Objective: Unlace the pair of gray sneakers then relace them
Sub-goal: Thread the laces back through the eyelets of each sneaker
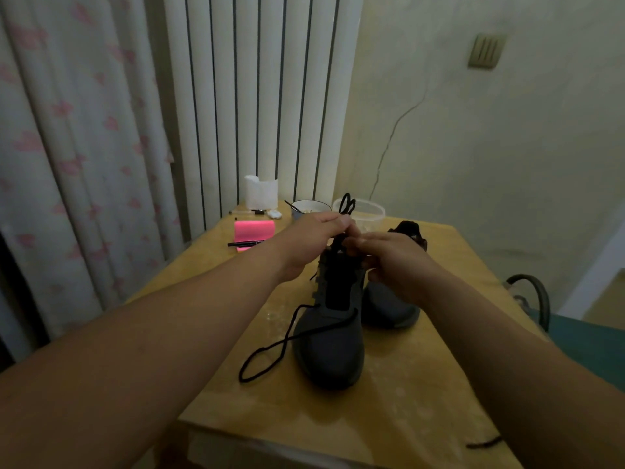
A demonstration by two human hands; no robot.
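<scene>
Gray mesh sneaker [329, 346], frame centre: left hand [311, 242] and right hand [395, 262] pinch its black lace [285, 340], likely working the top eyelets.

No words, numbers or signs can be read on anything here. The picture is too dim and blurry for that.

Far gray mesh sneaker [389, 311]: only toe and heel collar show, my right hand [394, 262] covers the rest. Right fingertips curl out of sight, so I can't tell what they hold. Left hand [314, 238] pinches the black cord lace [287, 338], but the pinch point is covered. White round bowl [309, 208]: contents too small to read. Yellow wooden desk [406, 418]: near corner cut off at the bottom edge.
</scene>
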